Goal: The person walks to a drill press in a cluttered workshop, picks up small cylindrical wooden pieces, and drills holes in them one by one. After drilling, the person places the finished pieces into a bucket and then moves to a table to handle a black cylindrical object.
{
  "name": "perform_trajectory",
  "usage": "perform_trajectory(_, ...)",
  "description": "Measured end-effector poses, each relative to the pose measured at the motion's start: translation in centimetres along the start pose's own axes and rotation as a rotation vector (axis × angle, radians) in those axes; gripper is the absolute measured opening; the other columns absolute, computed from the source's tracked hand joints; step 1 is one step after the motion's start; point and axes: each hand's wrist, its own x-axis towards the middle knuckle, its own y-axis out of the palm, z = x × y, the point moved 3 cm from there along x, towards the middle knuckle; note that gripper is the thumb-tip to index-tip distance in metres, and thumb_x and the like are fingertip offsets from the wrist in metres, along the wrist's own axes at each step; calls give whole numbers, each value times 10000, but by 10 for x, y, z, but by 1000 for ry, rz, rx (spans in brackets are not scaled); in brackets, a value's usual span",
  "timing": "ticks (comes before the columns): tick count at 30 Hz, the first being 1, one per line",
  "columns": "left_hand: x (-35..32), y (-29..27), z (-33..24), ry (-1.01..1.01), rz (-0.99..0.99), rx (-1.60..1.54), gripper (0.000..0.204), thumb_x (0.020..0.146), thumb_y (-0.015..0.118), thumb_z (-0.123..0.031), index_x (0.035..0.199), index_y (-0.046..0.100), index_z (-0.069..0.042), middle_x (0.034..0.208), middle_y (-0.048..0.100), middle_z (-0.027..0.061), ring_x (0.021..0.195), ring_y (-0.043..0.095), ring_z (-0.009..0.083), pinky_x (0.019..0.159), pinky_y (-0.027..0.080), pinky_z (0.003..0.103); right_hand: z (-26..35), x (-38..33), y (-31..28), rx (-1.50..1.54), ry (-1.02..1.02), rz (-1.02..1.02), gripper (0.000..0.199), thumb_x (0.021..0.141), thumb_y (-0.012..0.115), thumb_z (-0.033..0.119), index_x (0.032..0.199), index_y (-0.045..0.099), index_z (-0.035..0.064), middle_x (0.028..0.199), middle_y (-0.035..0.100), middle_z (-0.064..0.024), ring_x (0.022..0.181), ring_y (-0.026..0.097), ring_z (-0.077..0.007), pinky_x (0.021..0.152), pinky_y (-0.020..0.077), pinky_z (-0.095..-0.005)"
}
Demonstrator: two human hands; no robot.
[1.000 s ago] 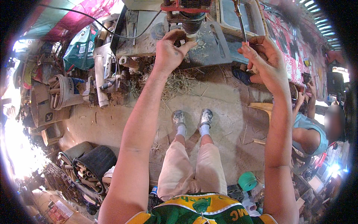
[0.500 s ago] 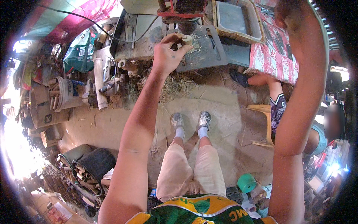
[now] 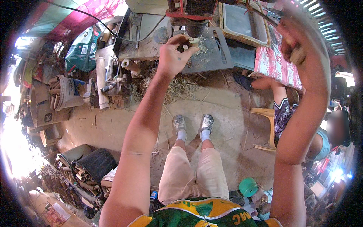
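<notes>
I stand at a bench machine whose dark round head [image 3: 196, 26] hangs over a grey metal table [image 3: 217, 56]. My left hand [image 3: 172, 56] reaches forward and pinches a small pale round piece [image 3: 194, 40] on that table, right under the head. My right hand [image 3: 298, 38] is raised high at the upper right, blurred, with its fingers closed around a pale wooden-looking handle [image 3: 298, 56]. Pale shavings lie on the table around the piece.
A person sits at the right beside a yellow stool [image 3: 266, 126] and a red patterned cloth [image 3: 274, 64]. Straw litters the dirt floor [image 3: 177, 89]. A green sack [image 3: 81, 53], pipes and black tubs of tubes [image 3: 89, 172] crowd the left. A green cup [image 3: 248, 186] stands near my feet.
My right hand has swung from beside the machine up and out to the upper right. My left hand has stayed on the small piece under the head.
</notes>
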Motion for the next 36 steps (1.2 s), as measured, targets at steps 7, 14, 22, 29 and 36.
perform_trajectory(7,0,-2,-5,-65,18,55,288,760,838,-115,979,700,10,941,726,62,858,650,118,814,525,275,-3,-26,36,266,389,96,380,859,730,395,1076,646,94,830,674,-20,621,554,-68,479,425,-244)
perform_trajectory(14,0,-1,-7,-144,44,-25,299,773,832,-109,1012,696,10,967,734,81,912,672,121,847,525,280,-24,-30,65,167,375,192,303,921,700,289,1095,659,45,923,698,-26,798,626,-97,645,496,-267)
perform_trajectory(22,-1,-2,-11,-50,-1,77,290,771,838,-106,1003,705,7,961,739,86,875,696,148,821,541,285,-30,-27,76,135,376,173,289,922,701,272,1067,663,25,940,703,-31,831,631,-103,680,504,-271)
perform_trajectory(29,-1,-1,-9,-48,3,66,270,769,840,-110,972,708,10,946,736,75,857,680,137,804,536,282,-45,-23,85,184,278,140,256,912,712,208,1045,659,-4,910,698,-39,834,620,-86,734,489,-251)
perform_trajectory(36,0,0,2,-59,-6,-38,282,757,838,-124,970,712,11,964,727,77,884,663,144,819,520,287,-63,-15,96,101,183,67,248,902,715,215,1027,667,6,910,726,-69,843,667,-120,783,510,-282)
